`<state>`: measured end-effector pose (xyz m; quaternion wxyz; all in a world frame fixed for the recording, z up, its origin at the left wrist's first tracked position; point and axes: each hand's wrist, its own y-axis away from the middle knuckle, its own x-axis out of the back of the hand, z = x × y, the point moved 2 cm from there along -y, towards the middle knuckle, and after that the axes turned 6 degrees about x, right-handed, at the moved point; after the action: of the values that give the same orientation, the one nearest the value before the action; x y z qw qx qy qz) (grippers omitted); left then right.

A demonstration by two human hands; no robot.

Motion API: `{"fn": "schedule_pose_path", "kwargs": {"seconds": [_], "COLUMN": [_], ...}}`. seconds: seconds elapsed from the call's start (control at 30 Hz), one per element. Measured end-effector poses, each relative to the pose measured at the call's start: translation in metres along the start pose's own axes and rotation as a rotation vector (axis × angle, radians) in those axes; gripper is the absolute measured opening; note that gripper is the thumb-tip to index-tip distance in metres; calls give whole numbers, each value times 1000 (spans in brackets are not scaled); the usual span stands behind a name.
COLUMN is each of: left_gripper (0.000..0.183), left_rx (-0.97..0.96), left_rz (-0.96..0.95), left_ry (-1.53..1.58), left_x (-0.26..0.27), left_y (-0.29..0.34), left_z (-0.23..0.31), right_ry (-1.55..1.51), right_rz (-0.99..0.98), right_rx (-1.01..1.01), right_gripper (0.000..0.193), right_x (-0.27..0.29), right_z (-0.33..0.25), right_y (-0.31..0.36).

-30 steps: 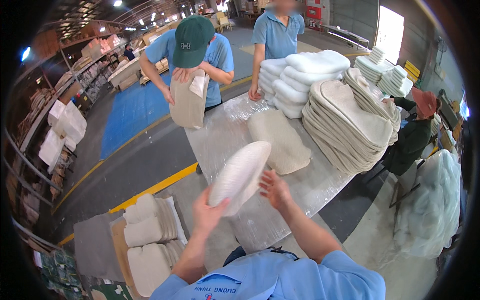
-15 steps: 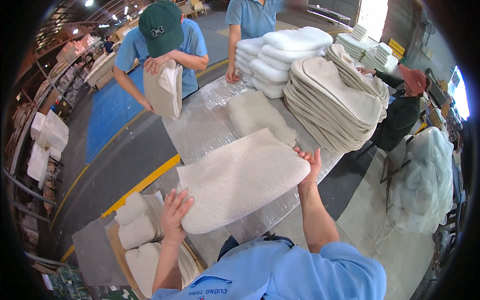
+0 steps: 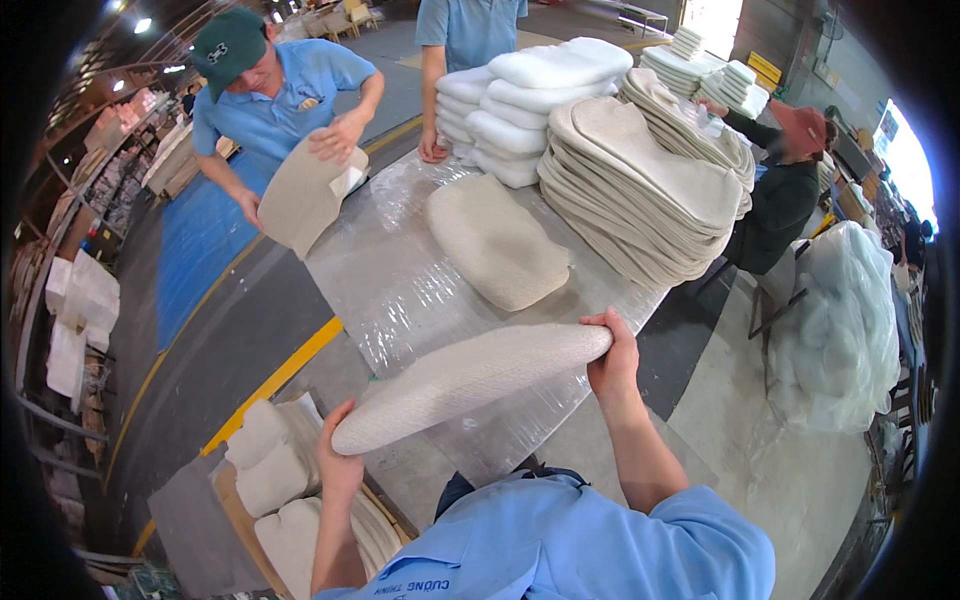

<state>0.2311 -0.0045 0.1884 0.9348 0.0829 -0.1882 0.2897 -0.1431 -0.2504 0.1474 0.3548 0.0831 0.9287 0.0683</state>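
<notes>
A beige fabric-covered cushion (image 3: 470, 385) is held by its two ends over the near part of the table, tilted so that its long rounded side faces up at me. My left hand (image 3: 338, 455) closes round its left end, the fingers partly hidden behind the cushion. At the right end my right hand (image 3: 613, 360) grips the corner, thumb on top. Another beige cushion (image 3: 495, 245) lies on the plastic-covered table (image 3: 370, 300) just beyond. To its right rises a tall pile of flat beige covers (image 3: 640, 200).
White padded inserts (image 3: 550, 115) are stacked at the table's far side. Across from me a co-worker in a green cap (image 3: 228, 45) handles a beige cover (image 3: 300, 205). A carton (image 3: 240, 520) of beige pieces stands by my left arm. A plastic-wrapped bundle (image 3: 835, 330) stands right.
The cushion in my hands has tipped from its broad face showing to its side showing. The co-worker has raised their head and moved a hand on the cover.
</notes>
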Motion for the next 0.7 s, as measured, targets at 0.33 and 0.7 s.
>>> {"fn": "schedule_pose_path", "kwargs": {"seconds": [0.33, 0.7], "left_gripper": [82, 51], "left_rx": [249, 746], "left_rz": [-170, -237], "left_ry": [319, 1040], "left_x": [-53, -27], "left_y": [22, 35], "left_z": [-109, -106], "right_ry": [524, 571], "right_rz": [6, -91], "right_rx": [54, -97], "right_gripper": [28, 23], "right_x": [50, 78], "right_z": [34, 33], "right_y": [27, 27]}}
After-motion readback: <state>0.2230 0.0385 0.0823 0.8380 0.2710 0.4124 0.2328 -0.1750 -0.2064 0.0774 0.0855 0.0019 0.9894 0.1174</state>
